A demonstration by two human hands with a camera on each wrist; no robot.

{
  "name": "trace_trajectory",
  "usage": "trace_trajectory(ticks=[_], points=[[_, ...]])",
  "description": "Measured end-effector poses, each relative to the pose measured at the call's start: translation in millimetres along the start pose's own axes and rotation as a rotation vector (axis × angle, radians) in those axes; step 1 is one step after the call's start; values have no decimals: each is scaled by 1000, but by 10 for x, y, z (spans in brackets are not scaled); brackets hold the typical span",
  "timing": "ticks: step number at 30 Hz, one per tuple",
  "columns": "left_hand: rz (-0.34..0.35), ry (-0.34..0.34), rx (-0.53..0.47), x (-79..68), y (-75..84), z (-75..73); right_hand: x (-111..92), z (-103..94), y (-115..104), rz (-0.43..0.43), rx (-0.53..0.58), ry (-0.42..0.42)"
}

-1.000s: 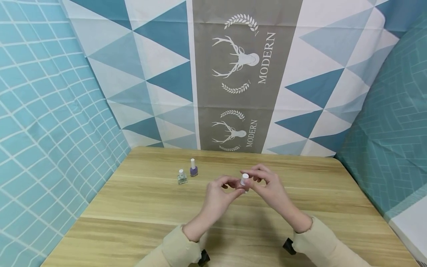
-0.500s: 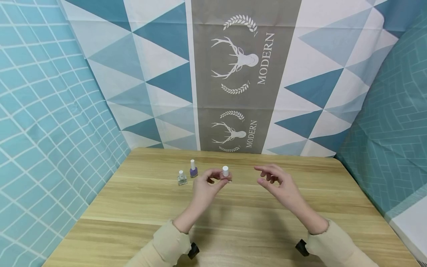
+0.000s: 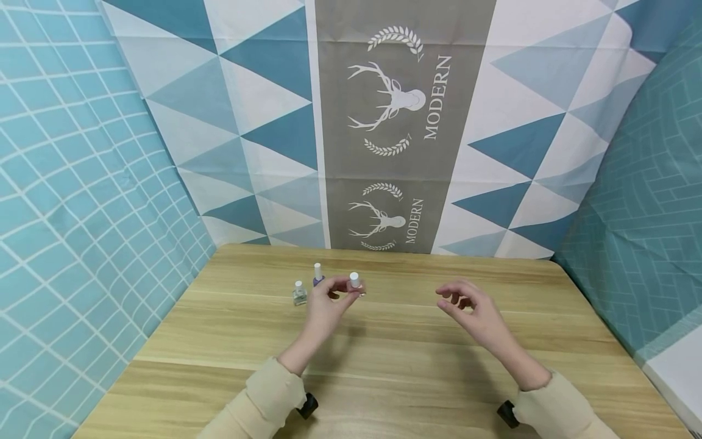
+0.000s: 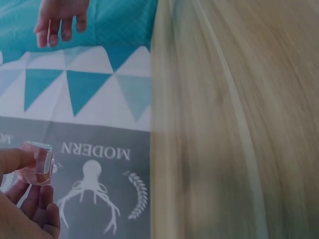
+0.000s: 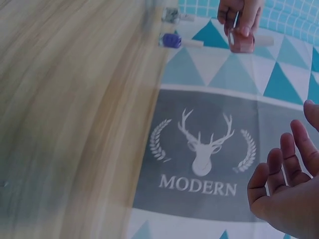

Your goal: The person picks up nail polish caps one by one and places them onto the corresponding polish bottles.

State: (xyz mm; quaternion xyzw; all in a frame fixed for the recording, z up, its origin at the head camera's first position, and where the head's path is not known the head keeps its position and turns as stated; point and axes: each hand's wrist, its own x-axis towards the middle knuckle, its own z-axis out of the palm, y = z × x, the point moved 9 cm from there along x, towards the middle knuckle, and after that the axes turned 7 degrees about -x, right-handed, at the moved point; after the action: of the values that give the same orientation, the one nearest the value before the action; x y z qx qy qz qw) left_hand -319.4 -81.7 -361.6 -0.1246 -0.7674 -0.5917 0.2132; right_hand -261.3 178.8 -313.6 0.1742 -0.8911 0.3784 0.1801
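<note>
My left hand (image 3: 325, 305) pinches a pink nail polish bottle (image 4: 37, 164) by its glass body, between thumb and fingers. Its white cap (image 3: 354, 280) points up in the head view, and the bottle is held above the table. Off to the right, my right hand (image 3: 473, 310) hovers with loosely bent fingers and nothing in them. Behind the left hand stands a purple nail polish bottle (image 5: 171, 40), partly covered by that hand in the head view. A clear nail polish bottle (image 3: 299, 294) with a white cap stands upright just left of the same hand.
The wooden table (image 3: 400, 366) reaches back to a patterned cloth (image 3: 378, 152) with deer heads. A blue grid-patterned cloth (image 3: 77, 183) hangs on the left, a teal one (image 3: 647, 201) on the right.
Both hands were together at the pink bottle; the right hand has let go of its cap and drawn away right. The left hand has carried the bottle left, toward the other two.
</note>
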Motion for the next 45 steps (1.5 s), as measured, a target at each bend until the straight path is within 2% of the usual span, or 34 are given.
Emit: trace_trajectory(ticks=[9, 25, 35, 40, 45], points=[[-43, 25, 43, 44, -210, -73, -47, 4, 226, 51, -14, -4], [-72, 31, 44, 158, -611, -47, -158, 26, 446, 81, -59, -8], [-165, -22, 91, 189, -873, -21, -187, 167, 896, 96, -67, -25], [-231, -70, 130, 176, -990, 4, -207, 187, 964, 110, -51, -31], [-273, -78, 121, 178, -1032, 9, -215, 194, 995, 111, -49, -33]])
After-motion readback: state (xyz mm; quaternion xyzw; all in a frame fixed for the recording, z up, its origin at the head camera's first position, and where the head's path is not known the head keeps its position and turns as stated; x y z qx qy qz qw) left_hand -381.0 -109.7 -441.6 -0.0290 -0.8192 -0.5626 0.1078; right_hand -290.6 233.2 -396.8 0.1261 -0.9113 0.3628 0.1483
